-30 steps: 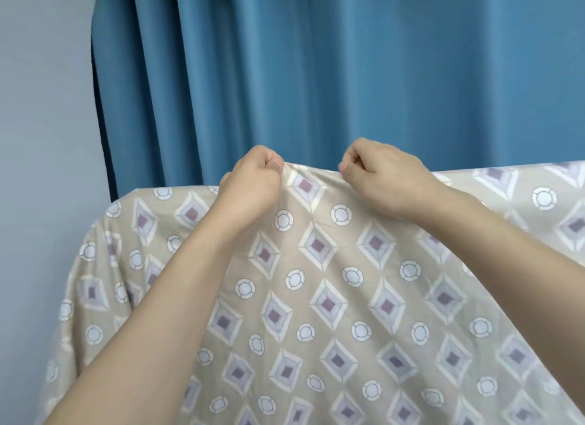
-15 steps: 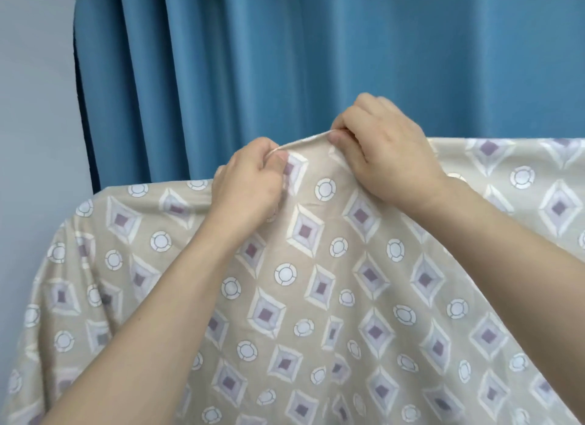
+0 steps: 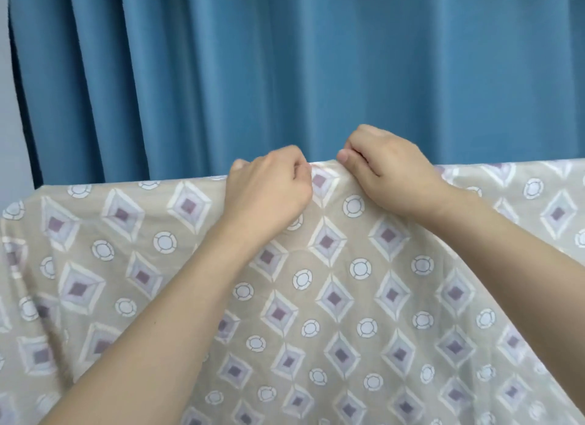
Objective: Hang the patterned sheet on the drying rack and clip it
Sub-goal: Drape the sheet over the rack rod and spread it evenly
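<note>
Centrally, patterned sheet (image 3: 348, 298) draped over hidden rack bar, top fold running left-right across view, blue curtain (image 3: 285, 70) behind. Left hand (image 3: 269, 193) and right hand (image 3: 389, 177) side by side at middle of fold, fingers curled, each pinching cloth at top edge, small gap between them. Fold lies directly under both hands, neither clearly nearer. No clip visible; rack itself covered

head camera looks forward, close over the sheet (image 3: 348, 298) toward the curtain (image 3: 285, 60).

Soft, even light – faint shadows, no glare – slightly blurred towards the edges.
</note>
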The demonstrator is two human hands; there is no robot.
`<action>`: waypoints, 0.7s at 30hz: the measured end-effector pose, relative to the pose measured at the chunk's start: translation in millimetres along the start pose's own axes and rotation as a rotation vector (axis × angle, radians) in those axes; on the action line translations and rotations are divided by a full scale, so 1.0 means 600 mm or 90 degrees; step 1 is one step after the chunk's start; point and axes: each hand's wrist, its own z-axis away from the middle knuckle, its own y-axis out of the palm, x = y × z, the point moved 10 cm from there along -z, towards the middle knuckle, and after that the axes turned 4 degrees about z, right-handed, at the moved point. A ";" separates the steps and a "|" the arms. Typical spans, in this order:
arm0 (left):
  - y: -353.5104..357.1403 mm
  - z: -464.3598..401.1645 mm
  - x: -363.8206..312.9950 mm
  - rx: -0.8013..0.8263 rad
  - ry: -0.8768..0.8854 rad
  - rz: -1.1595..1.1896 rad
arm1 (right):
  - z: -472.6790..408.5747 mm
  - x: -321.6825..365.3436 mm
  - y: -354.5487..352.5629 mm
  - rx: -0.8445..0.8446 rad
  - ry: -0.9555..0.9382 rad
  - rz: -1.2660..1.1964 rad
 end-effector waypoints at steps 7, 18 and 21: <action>0.003 0.017 0.026 -0.095 -0.031 0.363 | 0.027 -0.019 -0.061 -0.127 -0.028 -0.055; 0.039 0.030 -0.120 -0.058 0.223 -0.055 | 0.098 -0.085 -0.081 -0.240 -0.023 0.078; 0.045 0.017 -0.122 -0.070 0.195 0.007 | 0.106 -0.093 -0.077 -0.189 -0.035 0.069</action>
